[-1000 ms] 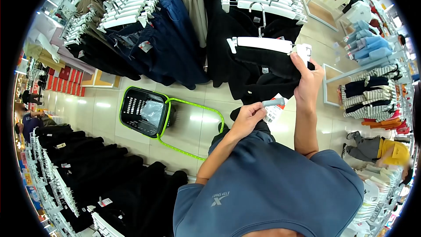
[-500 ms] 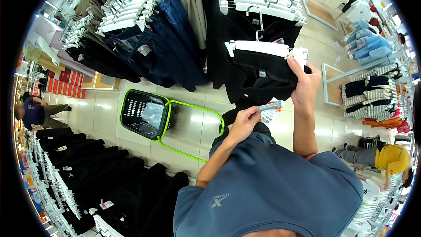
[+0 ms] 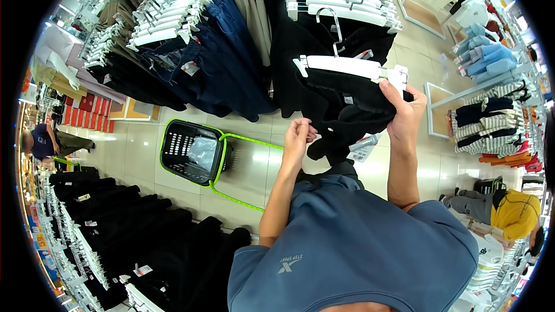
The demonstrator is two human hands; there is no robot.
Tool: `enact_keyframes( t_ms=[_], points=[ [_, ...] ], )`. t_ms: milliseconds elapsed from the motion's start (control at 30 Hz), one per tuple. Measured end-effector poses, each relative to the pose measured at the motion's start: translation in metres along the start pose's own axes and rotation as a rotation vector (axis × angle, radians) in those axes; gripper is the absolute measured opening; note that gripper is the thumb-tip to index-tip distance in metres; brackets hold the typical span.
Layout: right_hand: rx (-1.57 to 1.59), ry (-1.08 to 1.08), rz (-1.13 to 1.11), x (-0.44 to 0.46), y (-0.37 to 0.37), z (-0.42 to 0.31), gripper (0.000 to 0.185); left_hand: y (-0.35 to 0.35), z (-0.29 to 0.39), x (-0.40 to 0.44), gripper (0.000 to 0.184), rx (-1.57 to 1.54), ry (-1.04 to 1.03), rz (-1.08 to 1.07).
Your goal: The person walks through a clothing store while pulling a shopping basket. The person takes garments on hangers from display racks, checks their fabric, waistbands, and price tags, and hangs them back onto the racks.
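A pair of black trousers (image 3: pixel 358 107) hangs in front of me from a white clip hanger (image 3: pixel 342 66) with a metal hook. My right hand (image 3: pixel 404 112) grips the trousers at their right end, thumb on top beside the hanger's clip. My left hand (image 3: pixel 298 143) is at the trousers' left edge with its fingers pinched together. Whether fabric lies between those fingertips is hidden. Below the waistband, between my hands, dangles a white price tag (image 3: pixel 362 150).
A black shopping basket (image 3: pixel 191 153) with a green handle holds a clear plastic bag. Racks of dark trousers (image 3: pixel 231 81) stand ahead, with more black trousers (image 3: pixel 144 225) at lower left. People stand at the far left (image 3: pixel 43 138) and right (image 3: pixel 514 214).
My left hand has let go of the grey-ended tag and moved up and left to the trousers' edge. The tag now hangs loose. My right hand keeps its grip.
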State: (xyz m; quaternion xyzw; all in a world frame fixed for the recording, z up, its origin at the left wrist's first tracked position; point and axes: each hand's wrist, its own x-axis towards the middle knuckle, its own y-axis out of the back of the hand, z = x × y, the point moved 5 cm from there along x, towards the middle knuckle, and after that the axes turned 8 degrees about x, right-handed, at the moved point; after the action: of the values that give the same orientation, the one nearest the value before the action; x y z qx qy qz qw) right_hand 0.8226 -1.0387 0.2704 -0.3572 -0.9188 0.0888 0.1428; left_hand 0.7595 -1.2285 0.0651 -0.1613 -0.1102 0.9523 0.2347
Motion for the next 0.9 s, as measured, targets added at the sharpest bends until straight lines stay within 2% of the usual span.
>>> enact_keyframes(
  t_ms=[100,133,233,267,400,500,633,733,833,867,900],
  points=[
    [-0.073,0.033,-0.044,-0.001,0.004,0.003,0.020,0.004,-0.007,0.015,0.033,0.009,0.117,0.100],
    [-0.090,0.034,-0.060,-0.002,0.005,0.002,0.020,0.004,-0.012,0.022,0.051,-0.005,0.133,0.049],
    [-0.129,0.050,-0.097,-0.008,0.004,-0.002,0.017,-0.001,-0.011,0.033,0.068,-0.072,0.176,0.160],
    [-0.134,0.062,-0.100,-0.010,0.002,-0.005,0.016,-0.004,-0.014,0.038,0.089,-0.106,0.205,0.101],
    [-0.221,0.149,-0.175,-0.015,-0.001,-0.011,0.012,-0.014,-0.013,0.049,0.104,-0.075,0.266,0.071],
    [-0.250,0.164,-0.232,-0.018,-0.002,-0.016,0.011,-0.021,-0.012,0.052,0.104,-0.060,0.263,0.024],
    [-0.264,0.183,-0.289,-0.020,-0.003,-0.021,0.012,-0.022,-0.019,0.053,0.091,-0.115,0.286,-0.010],
    [-0.261,0.184,-0.289,-0.019,-0.001,-0.019,0.012,-0.016,-0.017,0.052,0.087,-0.017,0.276,-0.008],
    [-0.212,0.146,-0.292,-0.018,0.002,-0.016,0.012,-0.005,-0.017,0.065,0.088,0.355,-0.029,0.141],
    [-0.191,0.139,-0.302,-0.017,0.005,-0.015,0.013,0.001,-0.020,0.063,0.102,0.352,-0.017,0.153],
    [-0.170,0.133,-0.311,-0.015,0.009,-0.014,0.013,0.005,-0.021,0.068,0.095,0.283,-0.062,0.064]
  ],
)
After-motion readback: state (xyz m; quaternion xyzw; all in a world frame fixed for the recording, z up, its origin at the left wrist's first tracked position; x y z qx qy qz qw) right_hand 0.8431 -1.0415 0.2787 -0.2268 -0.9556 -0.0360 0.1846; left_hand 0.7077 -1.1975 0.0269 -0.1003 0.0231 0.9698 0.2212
